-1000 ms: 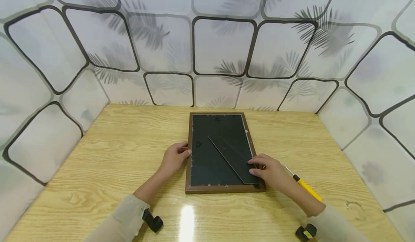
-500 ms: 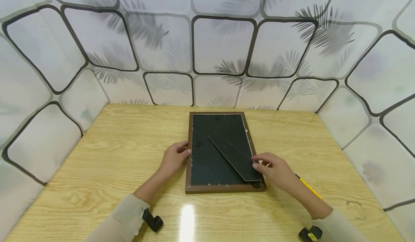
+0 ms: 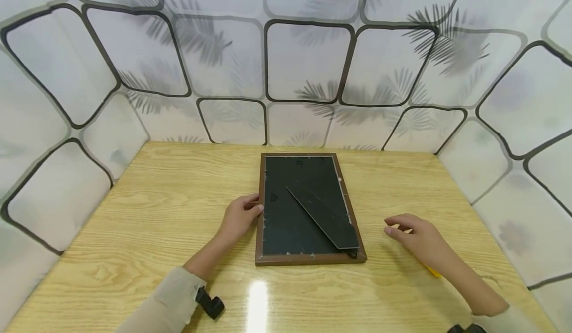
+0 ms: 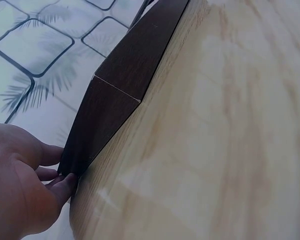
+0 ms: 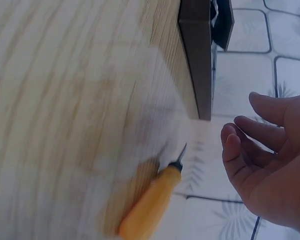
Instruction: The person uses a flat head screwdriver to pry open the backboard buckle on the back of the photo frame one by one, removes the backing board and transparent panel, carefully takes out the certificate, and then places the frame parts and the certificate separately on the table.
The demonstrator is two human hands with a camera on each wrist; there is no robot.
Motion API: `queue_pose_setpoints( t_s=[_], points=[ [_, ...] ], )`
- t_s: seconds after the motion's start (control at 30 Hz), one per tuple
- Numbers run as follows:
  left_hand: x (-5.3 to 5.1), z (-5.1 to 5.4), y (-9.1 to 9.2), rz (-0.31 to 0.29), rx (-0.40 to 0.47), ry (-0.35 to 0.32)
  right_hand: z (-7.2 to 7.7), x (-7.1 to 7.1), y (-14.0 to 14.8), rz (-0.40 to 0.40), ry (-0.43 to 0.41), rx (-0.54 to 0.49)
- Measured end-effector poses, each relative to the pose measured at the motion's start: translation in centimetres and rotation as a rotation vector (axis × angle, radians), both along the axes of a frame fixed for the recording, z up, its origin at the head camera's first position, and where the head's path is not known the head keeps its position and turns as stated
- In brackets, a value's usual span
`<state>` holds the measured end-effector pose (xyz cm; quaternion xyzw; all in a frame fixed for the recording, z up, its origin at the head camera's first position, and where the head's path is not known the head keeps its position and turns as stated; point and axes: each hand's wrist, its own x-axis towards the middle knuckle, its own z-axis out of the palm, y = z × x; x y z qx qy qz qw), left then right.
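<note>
A brown picture frame [image 3: 311,259] lies face down, its black backing board [image 3: 286,233] upward. Across the backing lies a black easel stand leg [image 3: 328,221], slanting towards the lower right corner with its wide end slightly raised. My left hand [image 3: 239,219] holds the frame's left side; in the left wrist view its thumb and fingertips are at the frame's dark edge [image 4: 115,82]. To the right of the frame, my right hand [image 3: 417,236] is off it with loosely bent fingers and nothing between them. Below that hand lies a yellow-handled tool [image 5: 152,205] with a thin pointed metal shaft, mostly hidden in the head view.
The frame rests on a light wood-grain table [image 3: 187,174]. A patterned fabric wall [image 3: 308,60] stands behind the table and along both sides. A black wrist camera [image 3: 210,304] sits at the left sleeve, and a light glare falls on the table's front part.
My right hand has let go of the stand leg and moved right, over the yellow-handled tool. The leg's wide end was lifted slightly. My left hand and the frame have stayed put.
</note>
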<state>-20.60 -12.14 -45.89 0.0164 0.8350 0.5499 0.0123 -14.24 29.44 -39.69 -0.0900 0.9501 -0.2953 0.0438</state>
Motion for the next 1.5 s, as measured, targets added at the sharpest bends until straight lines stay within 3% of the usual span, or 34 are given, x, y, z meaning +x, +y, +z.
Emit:
queue_pose_setpoints(
  t_s=[0.27,0.53,0.8,1.1,1.5],
  points=[
    [-0.1,0.0,0.0,-0.007,-0.001,0.003,-0.4,1.3,3.4,-0.053,0.023,0.104],
    [0.0,0.1,0.0,-0.009,0.001,-0.002,-1.5,2.3,5.2,-0.087,-0.06,0.173],
    [0.0,0.1,-0.1,-0.014,0.006,-0.004,-2.6,2.9,5.8,-0.106,-0.085,0.188],
    [0.1,0.0,-0.1,-0.016,0.005,-0.009,-3.5,3.0,6.0,-0.107,-0.018,0.208],
    [0.1,0.1,-0.3,-0.046,0.01,-0.044,-2.9,2.5,5.1,-0.134,0.021,0.162]
  ],
)
